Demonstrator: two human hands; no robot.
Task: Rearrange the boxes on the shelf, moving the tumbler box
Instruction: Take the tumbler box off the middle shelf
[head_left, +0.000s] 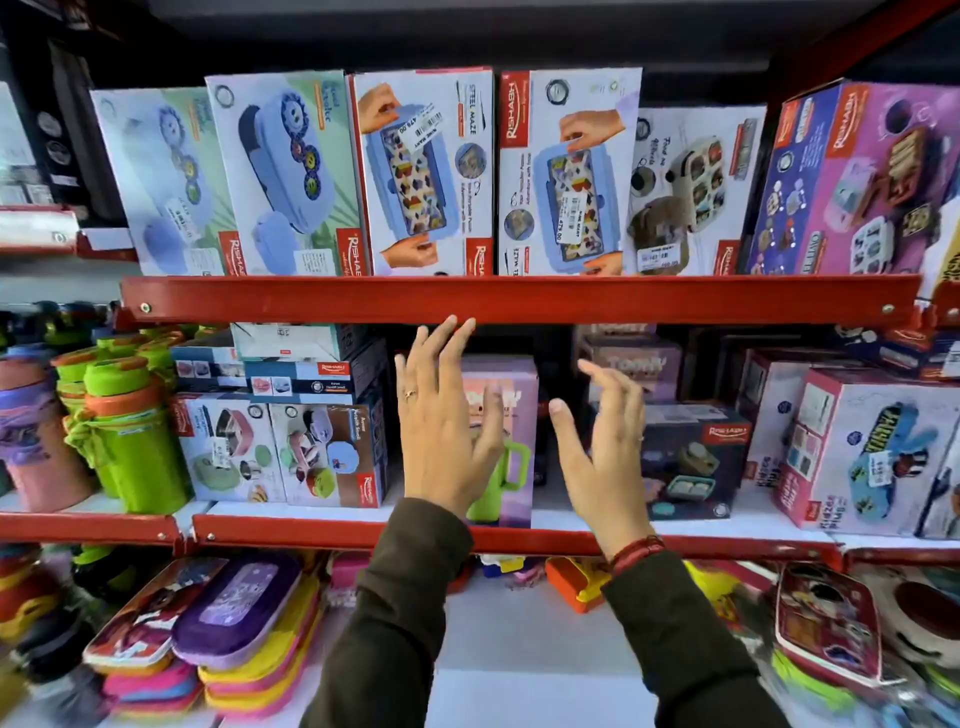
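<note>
The tumbler box (511, 415) is a tall purple carton printed with a green handled tumbler. It stands upright at the front of the middle shelf (332, 530). My left hand (444, 415) is spread flat in front of the box's left half, fingers pointing up to the red shelf rail above. My right hand (602, 447) hovers just right of the box, fingers apart and curled, holding nothing. A gap lies between the right hand and the box. Behind, two more purple cartons (631, 366) are stacked in shadow.
Lunch-box cartons (280, 447) stack left of the tumbler box, green bottles (130, 431) further left. A dark carton (693, 460) and a white kids' box (878, 452) stand to the right. The upper shelf (519, 299) holds a row of cartons. Pouches (234, 603) fill the bottom shelf.
</note>
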